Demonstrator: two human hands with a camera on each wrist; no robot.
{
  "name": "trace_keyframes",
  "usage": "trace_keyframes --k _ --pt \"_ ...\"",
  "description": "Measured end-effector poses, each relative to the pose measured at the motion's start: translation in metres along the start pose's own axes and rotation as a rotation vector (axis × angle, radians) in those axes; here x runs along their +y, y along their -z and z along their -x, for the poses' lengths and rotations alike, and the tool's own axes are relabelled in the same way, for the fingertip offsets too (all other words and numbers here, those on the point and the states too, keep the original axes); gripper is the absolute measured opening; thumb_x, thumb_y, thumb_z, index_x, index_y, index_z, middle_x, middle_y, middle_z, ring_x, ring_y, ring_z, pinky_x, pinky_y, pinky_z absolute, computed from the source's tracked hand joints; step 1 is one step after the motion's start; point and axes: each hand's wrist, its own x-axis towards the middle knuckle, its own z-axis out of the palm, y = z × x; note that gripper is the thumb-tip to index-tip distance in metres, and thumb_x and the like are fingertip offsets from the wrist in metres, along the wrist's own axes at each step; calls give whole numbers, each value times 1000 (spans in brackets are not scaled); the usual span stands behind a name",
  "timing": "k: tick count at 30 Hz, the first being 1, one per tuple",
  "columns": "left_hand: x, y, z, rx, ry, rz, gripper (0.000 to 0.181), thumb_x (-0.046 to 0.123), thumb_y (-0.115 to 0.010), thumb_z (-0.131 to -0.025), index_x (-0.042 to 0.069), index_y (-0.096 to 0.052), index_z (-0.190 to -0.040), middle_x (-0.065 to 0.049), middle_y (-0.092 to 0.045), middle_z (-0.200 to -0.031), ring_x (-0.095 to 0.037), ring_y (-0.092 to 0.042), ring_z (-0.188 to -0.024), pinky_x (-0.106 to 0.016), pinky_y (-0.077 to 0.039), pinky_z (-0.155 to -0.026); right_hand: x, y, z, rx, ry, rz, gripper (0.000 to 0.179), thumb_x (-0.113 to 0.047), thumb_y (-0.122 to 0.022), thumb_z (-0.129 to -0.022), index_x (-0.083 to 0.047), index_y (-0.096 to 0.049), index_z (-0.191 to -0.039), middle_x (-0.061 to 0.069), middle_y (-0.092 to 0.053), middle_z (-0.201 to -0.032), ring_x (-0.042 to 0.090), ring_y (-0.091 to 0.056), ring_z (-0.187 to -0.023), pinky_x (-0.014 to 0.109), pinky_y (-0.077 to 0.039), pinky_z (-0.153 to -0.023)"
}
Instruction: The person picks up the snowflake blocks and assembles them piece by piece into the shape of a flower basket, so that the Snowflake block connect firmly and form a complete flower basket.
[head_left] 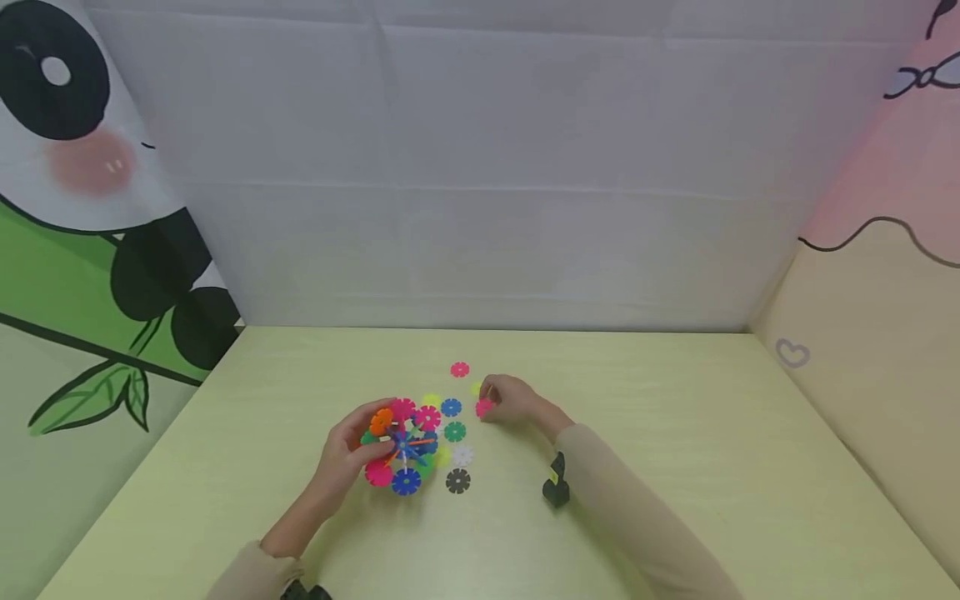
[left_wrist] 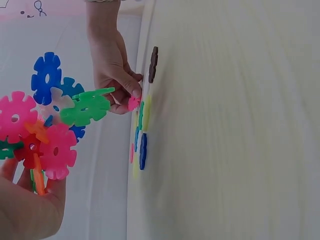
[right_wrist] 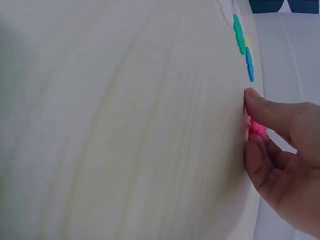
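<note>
1. Flower-disc cluster (head_left: 405, 446): many interlocked notched discs in pink, blue, orange, green, red and white, held raised off the table (head_left: 645, 400).
2. The left hand (head_left: 348, 454) is at the cluster's left side, clamped on it, its thumb across the near face.
3. The right hand (head_left: 514, 402) is to the right of the cluster and slightly beyond it, thumb and fingers pinching a small pink disc (head_left: 483, 409); whether that disc touches the table I cannot tell.
4. Just right of the cluster lies a column of loose discs: blue disc (head_left: 451, 407) farthest, then green disc (head_left: 454, 431), white disc (head_left: 462, 456) and black disc (head_left: 458, 481) nearest the person.
5. A yellow disc (head_left: 443, 456) shows at the cluster's right edge, partly hidden.
6. Another loose disc, bright pink (head_left: 460, 369), lies beyond the cluster and to its right.
7. A white backdrop (head_left: 495, 183) stands well beyond the cluster.
</note>
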Motion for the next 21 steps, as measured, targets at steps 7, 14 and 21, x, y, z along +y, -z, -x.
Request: trace_keyframes --k 7,14,21 --pt "6 -16 -5 -1 -23 26 47 -6 -59 -87 -5 -48 -133 -21 -46 -136 -36 -35 -132 -20 -39 -94 -8 10 19 41 55 -74 18 -1 -72 -83 -5 -59 -94 1 -54 -81 15 -52 -70 24 -48 -61" --pt "13 -37 -13 15 -30 100 47 -5 -58 -87 -3 -49 -133 -17 -46 -137 -31 -36 -131 -37 -40 -99 -36 26 61 174 174 -370 20 2 -67 -86 4 -59 -104 7 -62 -85 21 -65 -69 34 -56 -58" --pt "23 -57 -19 17 -83 182 46 -7 -56 -86 -6 -48 -131 -21 -45 -136 -35 -35 -130 -28 -47 -90 -55 30 88 337 131 -497 25 0 -68 -86 6 -59 -109 10 -64 -91 25 -66 -74 31 -56 -60"
